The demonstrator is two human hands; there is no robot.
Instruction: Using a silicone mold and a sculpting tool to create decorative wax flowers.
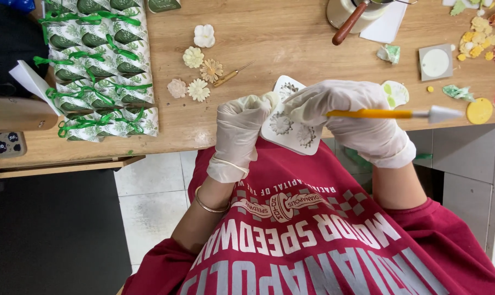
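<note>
Gripping the white flower mould [291, 133] firmly in your left hand [239, 134], keep the orange-handled brush [392, 114], pinched in your right hand [357, 117], light inside its cavities.

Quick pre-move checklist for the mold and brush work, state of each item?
1. Left hand grips the white flower mold at its edge: ok.
2. Right hand holds the yellow-handled brush, grip firm: ok.
3. Brush tip on the mold: cannot tell, hidden under the fingers.
4. Both gloves whole: ok, no tears in view.
5. Mold supported: not ok, it hangs past the table edge over the lap.
6. Finished flowers lie apart from the hands: ok.
</note>
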